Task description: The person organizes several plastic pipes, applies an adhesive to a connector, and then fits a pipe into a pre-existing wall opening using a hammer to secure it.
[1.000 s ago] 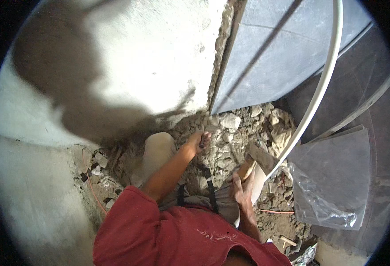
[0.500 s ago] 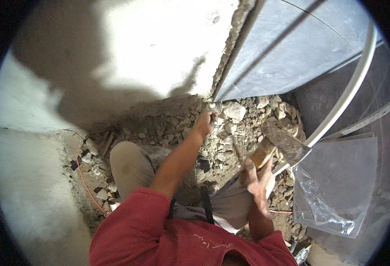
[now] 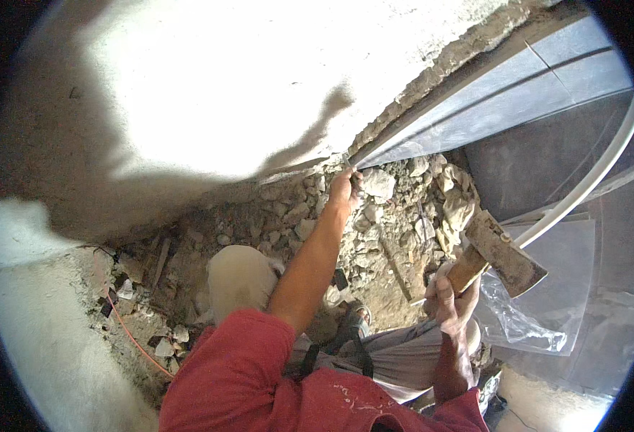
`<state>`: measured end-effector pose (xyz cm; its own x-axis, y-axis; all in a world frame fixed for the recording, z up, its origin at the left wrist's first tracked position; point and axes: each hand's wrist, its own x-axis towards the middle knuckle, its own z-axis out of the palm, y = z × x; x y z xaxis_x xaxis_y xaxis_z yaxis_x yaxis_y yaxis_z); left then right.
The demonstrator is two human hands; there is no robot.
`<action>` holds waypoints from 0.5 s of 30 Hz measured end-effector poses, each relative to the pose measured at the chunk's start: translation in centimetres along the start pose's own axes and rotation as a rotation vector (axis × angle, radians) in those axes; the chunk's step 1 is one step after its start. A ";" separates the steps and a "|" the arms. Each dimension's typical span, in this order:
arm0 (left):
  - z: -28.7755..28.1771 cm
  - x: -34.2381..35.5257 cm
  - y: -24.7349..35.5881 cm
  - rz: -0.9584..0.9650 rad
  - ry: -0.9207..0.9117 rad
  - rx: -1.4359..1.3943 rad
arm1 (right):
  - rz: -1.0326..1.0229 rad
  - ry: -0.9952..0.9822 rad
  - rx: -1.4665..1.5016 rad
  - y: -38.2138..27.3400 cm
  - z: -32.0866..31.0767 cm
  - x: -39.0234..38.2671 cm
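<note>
My left hand (image 3: 341,190) is closed around a slim metal chisel (image 3: 346,163), mostly hidden by the fingers; its visible end is at the lower corner of the pale plastered wall (image 3: 223,93), beside the grey panel. My right hand (image 3: 452,299) grips the short wooden handle of a hammer (image 3: 508,253) with a heavy, worn block head. The hammer is held up, apart from the chisel, over the right side of my lap.
Broken stone and rubble (image 3: 374,216) cover the ground along the wall foot. Grey panels (image 3: 468,115) stand at the right, with a bent white pipe (image 3: 591,169) before them. A clear plastic sheet (image 3: 547,288) lies below the pipe. An orange cord (image 3: 133,338) runs at the left.
The view has shifted. My left hand has come up to the wall corner by the panel, with the chisel's end now showing. My right hand has moved the hammer outward to the right.
</note>
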<state>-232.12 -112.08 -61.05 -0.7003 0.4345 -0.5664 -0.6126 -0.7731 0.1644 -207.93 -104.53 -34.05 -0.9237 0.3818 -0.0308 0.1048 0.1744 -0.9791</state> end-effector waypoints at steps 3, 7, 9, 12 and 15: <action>0.4 -0.4 -0.7 0.045 0.043 0.010 | -0.013 0.010 -0.049 0.3 1.2 -0.2; 0.7 -1.5 -1.7 -0.022 0.046 -0.082 | -0.038 0.042 -0.006 0.4 3.6 0.1; 1.0 -2.1 -1.3 -0.024 -0.017 -0.065 | -0.040 -0.035 -0.015 1.4 3.1 0.4; 2.8 -3.7 -1.3 -0.012 -0.080 -0.005 | -0.067 -0.023 -0.029 3.7 1.8 0.9; 4.3 -5.1 -0.4 0.034 -0.152 0.053 | -0.098 -0.021 -0.024 4.6 0.9 0.9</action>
<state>-229.85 -112.00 -54.77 -0.7660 0.4765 -0.4314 -0.6032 -0.7649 0.2261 -208.64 -104.20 -38.76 -0.9376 0.3424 0.0605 0.0219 0.2320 -0.9725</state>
